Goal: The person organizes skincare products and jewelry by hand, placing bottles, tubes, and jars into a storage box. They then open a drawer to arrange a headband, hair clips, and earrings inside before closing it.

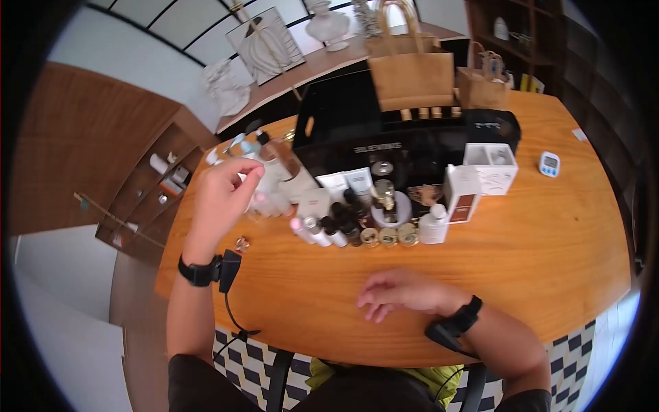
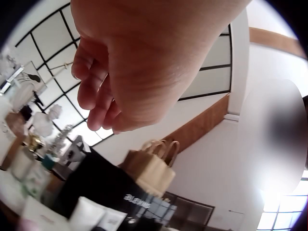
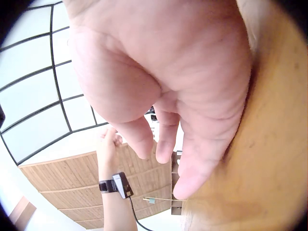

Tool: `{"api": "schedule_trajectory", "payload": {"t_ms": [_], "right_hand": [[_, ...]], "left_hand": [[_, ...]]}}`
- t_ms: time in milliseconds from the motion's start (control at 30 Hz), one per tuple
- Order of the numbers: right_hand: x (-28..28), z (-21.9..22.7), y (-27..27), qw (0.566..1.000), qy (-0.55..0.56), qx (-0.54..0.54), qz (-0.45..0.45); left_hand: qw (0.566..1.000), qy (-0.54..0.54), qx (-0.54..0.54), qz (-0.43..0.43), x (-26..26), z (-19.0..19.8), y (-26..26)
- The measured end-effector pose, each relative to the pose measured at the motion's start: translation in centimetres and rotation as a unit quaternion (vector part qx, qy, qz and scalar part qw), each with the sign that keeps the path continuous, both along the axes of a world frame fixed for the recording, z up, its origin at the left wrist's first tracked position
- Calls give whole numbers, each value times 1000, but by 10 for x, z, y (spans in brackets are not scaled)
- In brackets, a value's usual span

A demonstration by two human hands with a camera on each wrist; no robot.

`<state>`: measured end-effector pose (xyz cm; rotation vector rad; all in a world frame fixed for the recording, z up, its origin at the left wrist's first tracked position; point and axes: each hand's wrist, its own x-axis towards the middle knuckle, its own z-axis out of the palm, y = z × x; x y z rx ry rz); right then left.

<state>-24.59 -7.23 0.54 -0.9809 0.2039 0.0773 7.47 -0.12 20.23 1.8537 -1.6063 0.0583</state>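
My left hand (image 1: pixel 226 196) is raised at the left, above or in front of pink-capped bottles (image 1: pixel 263 203); its height over them is unclear. Its fingers curl in, and nothing shows in them in the left wrist view (image 2: pixel 139 62). Low over the table's near part, my right hand (image 1: pixel 405 292) has loosely bent, spread fingers and holds nothing. Whether it touches the wood is unclear. The right wrist view shows its palm (image 3: pixel 168 62) close up. Beyond it stand gold-rimmed jars (image 1: pixel 388 237), a white bottle (image 1: pixel 433 224) and dark-capped bottles (image 1: pixel 333 232).
A black box (image 1: pixel 419 154) stands behind the bottles, with paper bags (image 1: pixel 412 79) at its back. To the right are a white-and-brown box (image 1: pixel 464 196), a white divided box (image 1: pixel 495 180) and a small timer (image 1: pixel 549 165). A small shiny item (image 1: pixel 241 244) lies at the left.
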Motion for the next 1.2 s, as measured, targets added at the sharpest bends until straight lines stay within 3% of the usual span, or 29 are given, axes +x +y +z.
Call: {"api": "schedule_trajectory", "payload": {"t_ms": [133, 300, 433, 500, 733, 867, 967, 1033, 1100, 1200], "right_hand": [[-1, 5, -2, 1000, 13, 14, -9], [-2, 6, 0, 999, 29, 11, -24], [-3, 4, 0, 999, 27, 8, -25], [-3, 5, 0, 999, 25, 13, -23], [-4, 5, -2, 1000, 14, 20, -12], [-4, 3, -2, 1000, 5, 8, -8], [-4, 1, 1, 1000, -9, -8, -14], [-3, -3, 2, 999, -10, -4, -32], [-3, -3, 1, 999, -17, -9, -28], [-3, -1, 1, 1000, -14, -12, -25]], "left_hand": [[993, -99, 51, 31, 54, -38, 6], [957, -274, 99, -20, 68, -68, -13], [949, -275, 149, -34, 80, -82, -30], [922, -309, 232, -25, 87, -85, -37], [919, -285, 271, -20, 74, -72, -44], [916, -306, 256, -27, 57, -36, -31], [938, -284, 201, -16, 37, 14, -11], [932, -329, 141, -49, -4, 60, 1], [971, -163, 172, -23, -47, 96, 5], [980, -128, 125, -91, -81, 122, -2]]}}
